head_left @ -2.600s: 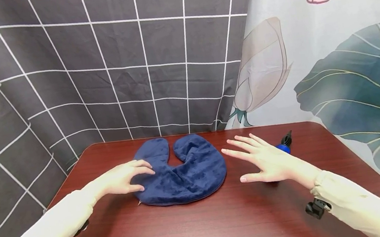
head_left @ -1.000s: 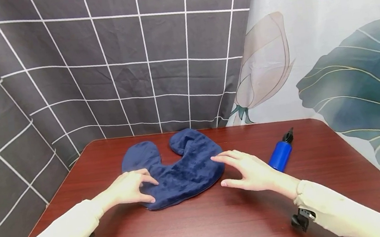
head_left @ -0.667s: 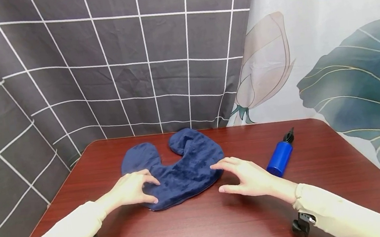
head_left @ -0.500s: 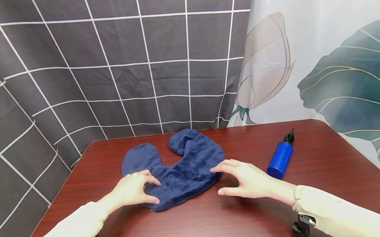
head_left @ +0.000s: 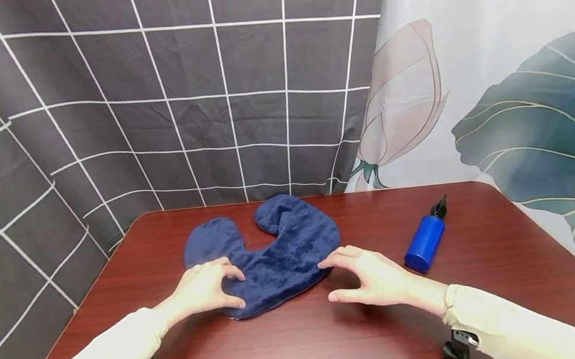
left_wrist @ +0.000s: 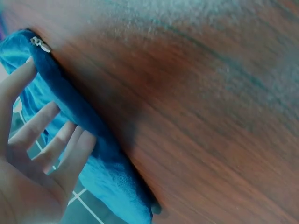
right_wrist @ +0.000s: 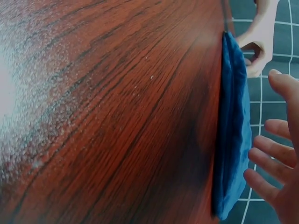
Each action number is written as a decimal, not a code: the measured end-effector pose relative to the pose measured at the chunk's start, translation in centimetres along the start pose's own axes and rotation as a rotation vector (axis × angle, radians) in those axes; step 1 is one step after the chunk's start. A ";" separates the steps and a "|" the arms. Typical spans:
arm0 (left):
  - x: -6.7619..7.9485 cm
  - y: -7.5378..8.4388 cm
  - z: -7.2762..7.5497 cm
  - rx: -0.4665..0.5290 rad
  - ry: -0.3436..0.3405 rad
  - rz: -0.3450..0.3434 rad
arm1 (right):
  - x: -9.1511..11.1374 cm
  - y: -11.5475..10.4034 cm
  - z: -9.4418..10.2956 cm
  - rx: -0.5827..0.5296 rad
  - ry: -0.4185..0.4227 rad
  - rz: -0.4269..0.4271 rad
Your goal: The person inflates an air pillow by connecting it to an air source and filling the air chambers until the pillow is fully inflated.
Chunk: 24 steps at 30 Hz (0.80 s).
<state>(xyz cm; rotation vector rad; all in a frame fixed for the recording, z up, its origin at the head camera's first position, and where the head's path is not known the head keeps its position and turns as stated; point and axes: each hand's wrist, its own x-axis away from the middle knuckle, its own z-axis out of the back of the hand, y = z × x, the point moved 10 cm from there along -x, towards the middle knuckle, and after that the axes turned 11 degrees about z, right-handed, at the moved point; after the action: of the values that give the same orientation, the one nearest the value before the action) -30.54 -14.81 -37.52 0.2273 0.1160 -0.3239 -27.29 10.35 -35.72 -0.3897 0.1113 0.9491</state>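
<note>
A flat navy-blue U-shaped neck pillow (head_left: 276, 264) of plush cloth lies on the table, its opening toward the back wall. My left hand (head_left: 206, 288) is at its near left part, with fingers and thumb loosely bent and touching the cloth. In the left wrist view, the fingers (left_wrist: 63, 154) meet the pillow's edge, and a zipper pull (left_wrist: 39, 44) shows near the thumb. My right hand (head_left: 372, 277) hovers at the pillow's right edge, thumb and fingers apart, holding nothing. The right wrist view shows its fingers (right_wrist: 275, 154) beside the pillow (right_wrist: 233, 130).
A blue cylinder with a black pointed tip (head_left: 425, 240), resembling a hand pump, lies right of my right hand. The reddish-brown table (head_left: 287, 353) reaches back to a dark grid-patterned curtain (head_left: 191, 95). A white floral curtain (head_left: 470, 91) hangs at the right.
Since the earliest frame, the pillow has turned and its left part has come nearer. My right hand has moved left, uncovering the blue cylinder. Lately both hands have shifted slightly nearer me.
</note>
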 end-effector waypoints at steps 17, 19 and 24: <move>-0.4 1.9 -1.1 0.185 -0.310 -0.298 | 0.6 0.2 -0.1 0.010 -0.005 -0.008; -0.3 2.1 -0.9 0.216 -0.372 -0.365 | 0.6 0.3 0.0 0.016 -0.002 -0.009; 0.2 2.1 -0.7 0.122 -0.379 -0.460 | 0.4 0.2 0.1 0.022 -0.002 -0.005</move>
<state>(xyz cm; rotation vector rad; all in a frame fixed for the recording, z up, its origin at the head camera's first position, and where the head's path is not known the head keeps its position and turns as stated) -29.73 -12.74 -37.79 0.2552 -0.2314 -0.8263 -27.18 10.82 -35.81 -0.3684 0.1193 0.9425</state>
